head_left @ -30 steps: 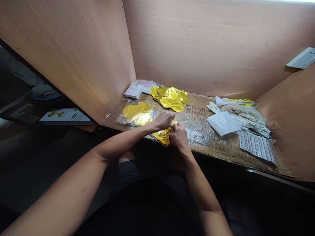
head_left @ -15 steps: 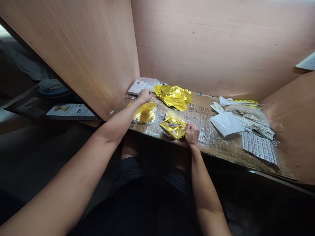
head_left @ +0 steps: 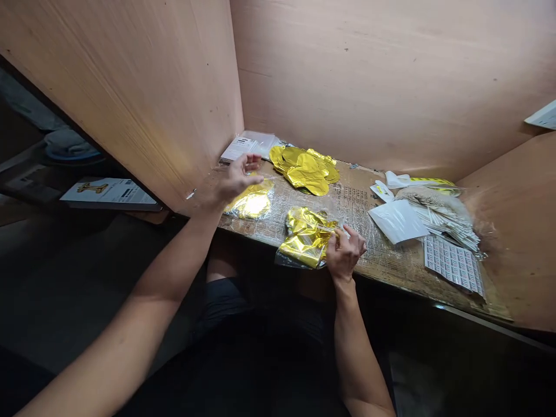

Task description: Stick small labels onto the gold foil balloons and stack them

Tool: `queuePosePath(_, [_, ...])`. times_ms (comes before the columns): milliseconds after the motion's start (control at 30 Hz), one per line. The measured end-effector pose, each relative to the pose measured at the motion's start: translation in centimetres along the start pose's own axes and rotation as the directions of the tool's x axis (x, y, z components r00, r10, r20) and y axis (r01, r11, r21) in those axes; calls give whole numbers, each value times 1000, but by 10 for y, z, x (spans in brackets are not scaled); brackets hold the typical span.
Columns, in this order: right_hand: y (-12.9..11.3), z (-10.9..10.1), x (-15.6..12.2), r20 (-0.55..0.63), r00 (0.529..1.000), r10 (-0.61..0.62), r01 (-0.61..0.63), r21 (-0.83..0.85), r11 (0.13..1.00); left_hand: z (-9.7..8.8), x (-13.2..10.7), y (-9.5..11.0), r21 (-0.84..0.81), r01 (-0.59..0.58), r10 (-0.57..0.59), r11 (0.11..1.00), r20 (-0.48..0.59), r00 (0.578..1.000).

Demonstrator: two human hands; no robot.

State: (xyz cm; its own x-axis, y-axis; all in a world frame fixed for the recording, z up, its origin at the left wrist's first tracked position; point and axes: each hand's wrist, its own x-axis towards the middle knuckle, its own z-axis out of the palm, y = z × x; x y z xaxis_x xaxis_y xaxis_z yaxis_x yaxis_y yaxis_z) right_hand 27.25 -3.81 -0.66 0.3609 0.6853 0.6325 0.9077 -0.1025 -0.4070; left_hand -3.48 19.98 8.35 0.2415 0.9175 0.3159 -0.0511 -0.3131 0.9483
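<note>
My right hand [head_left: 346, 252] pinches the right end of a clear plastic bag with crumpled gold foil inside, a gold foil balloon by its look [head_left: 306, 240]. That bag lies at the front edge of the worktop, and part of it hangs over. A thin pale strip [head_left: 324, 227] crosses its top near my fingers; I cannot tell what it is. My left hand [head_left: 241, 176] is open, fingers apart and holding nothing, above another bagged gold foil piece [head_left: 256, 204]. Behind them lies a loose pile of flat gold foil balloons [head_left: 306, 171].
A stack of printed cards [head_left: 238, 149] and clear bags [head_left: 263, 142] sit in the back left corner. On the right are a white packet [head_left: 398, 220], a bundle of white straws [head_left: 454, 223] and a sheet of small printed labels [head_left: 454, 263]. Wooden panels [head_left: 369, 87] enclose the worktop.
My left hand has opened from a fist and come back toward me from the card stack. The bag in my right hand has shifted toward the front edge.
</note>
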Motion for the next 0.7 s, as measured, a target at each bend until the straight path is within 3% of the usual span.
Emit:
queuePosePath(67, [-17, -7, 4, 84, 980, -181, 180, 21, 984, 11, -34, -2, -9, 16, -16, 1000, -57, 998])
queuePosePath(167, [-35, -6, 30, 336, 882, -331, 308, 121, 944, 16, -61, -4, -186, 162, -197, 969, -188, 962])
queuePosePath(233, [-39, 4, 60, 568, 780, -264, 284, 54, 957, 9, -60, -1, -354, 210, -296, 911, -209, 932])
queuePosePath(300, [-39, 18, 91, 744, 655, -135, 276, -69, 959, -1, -59, 5, -441, 172, -305, 881, -250, 919])
queuePosePath(367, [-36, 33, 116, 822, 568, -42, 290, -152, 945, -5, -74, 7, -378, 107, -247, 920, -343, 906])
queuePosePath(400, [-34, 39, 126, 833, 553, -14, 291, -178, 940, -2, -90, 4, -283, 86, -199, 955, -403, 893])
queuePosePath(433, [-33, 43, 132, 833, 554, 10, 287, -202, 936, 3, -111, -2, -183, 150, -206, 972, -344, 916])
queuePosePath(467, [-32, 46, 136, 830, 557, 34, 283, -229, 931, 12, -136, -10, -85, 288, -296, 954, -114, 948])
queuePosePath(500, [-31, 48, 138, 825, 562, 54, 279, -251, 927, 25, -162, -21, 14, 432, -428, 902, 170, 888])
queuePosePath(533, [-31, 48, 138, 822, 566, 67, 275, -265, 924, 40, -188, -32, 87, 553, -537, 829, 404, 741])
queuePosePath(567, [-31, 46, 136, 822, 565, 75, 273, -272, 923, 57, -210, -42, 107, 657, -601, 746, 533, 596])
queuePosePath(600, [-31, 43, 133, 827, 556, 80, 274, -274, 922, 75, -228, -51, 68, 731, -622, 679, 583, 523])
queuePosePath(633, [-31, 38, 129, 838, 539, 84, 284, -274, 919, 93, -240, -58, -26, 774, -623, 633, 576, 529])
queuePosePath(700, [-31, 25, 121, 867, 492, 80, 319, -266, 910, 123, -249, -62, -286, 790, -631, 543, 481, 608])
